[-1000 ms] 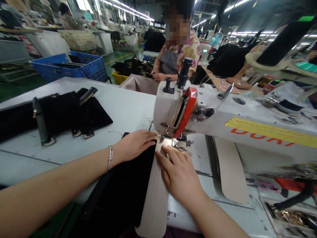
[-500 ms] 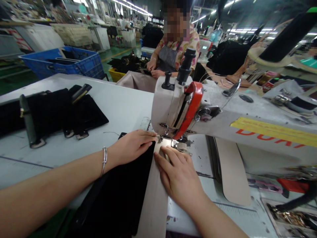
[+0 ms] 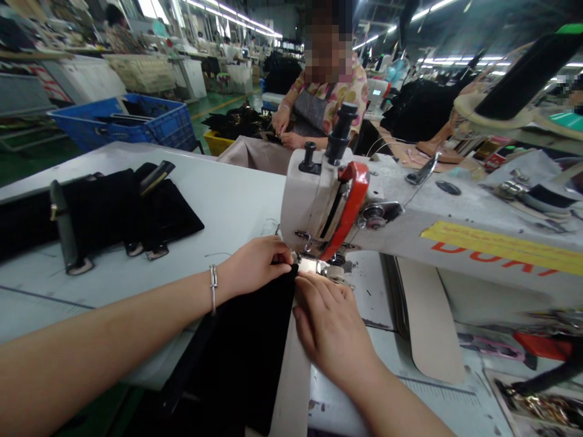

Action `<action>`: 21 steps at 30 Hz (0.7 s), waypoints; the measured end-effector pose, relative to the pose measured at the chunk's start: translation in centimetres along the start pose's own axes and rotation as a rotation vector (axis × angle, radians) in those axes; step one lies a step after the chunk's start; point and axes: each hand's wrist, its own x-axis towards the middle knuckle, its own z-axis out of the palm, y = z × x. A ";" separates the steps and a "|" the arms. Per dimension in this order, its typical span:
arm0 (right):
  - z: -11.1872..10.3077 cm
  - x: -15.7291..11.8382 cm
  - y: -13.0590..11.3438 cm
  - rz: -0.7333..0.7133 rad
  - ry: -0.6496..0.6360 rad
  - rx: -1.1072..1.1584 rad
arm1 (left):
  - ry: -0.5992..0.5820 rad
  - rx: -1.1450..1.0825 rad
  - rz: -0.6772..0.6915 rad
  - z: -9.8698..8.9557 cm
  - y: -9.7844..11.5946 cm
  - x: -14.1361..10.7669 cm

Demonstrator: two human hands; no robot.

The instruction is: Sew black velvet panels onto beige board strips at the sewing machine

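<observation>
My left hand [image 3: 255, 264], with a silver bangle at its wrist, pinches the top corner of a black fabric panel [image 3: 241, 346] beside the sewing machine's needle area. Beneath the panel's right edge runs a beige strip [image 3: 294, 376] that passes under the presser foot. Flat on that strip lies my right hand [image 3: 334, 321], fingers outstretched and close together, their tips just in front of the foot. The sewing machine [image 3: 291, 200] has a white head and a red guard; a lamp lights the stitching spot. The needle tip is hidden.
Black pieces with straps [image 3: 104, 206] lie on the table's left. Stacked beige panels [image 3: 428, 328] rest under the machine arm. A tray of metal parts [image 3: 542, 400] stands at the lower right. Beyond the table are a blue crate [image 3: 168, 124] and a seated co-worker [image 3: 319, 109].
My left hand has moved right and curled into a pinch, bringing the black panel's corner over the beige strip near the needle. The right hand has shifted only slightly. The camera view tilted a little.
</observation>
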 end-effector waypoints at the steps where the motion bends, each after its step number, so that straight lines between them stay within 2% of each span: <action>1: 0.0 0.0 0.0 -0.004 0.000 -0.005 | 0.005 -0.006 -0.013 0.1 0.2 0.3; 13: 0.4 -0.1 0.1 0.004 -0.017 -0.041 | 0.035 -0.084 -0.065 0.4 1.2 0.7; 17: 0.5 -0.1 0.0 0.018 -0.025 -0.052 | 0.088 -0.069 -0.069 0.5 1.3 1.1; 21: 0.5 -0.1 0.0 0.028 -0.019 -0.075 | 0.083 -0.051 -0.069 0.6 1.4 1.3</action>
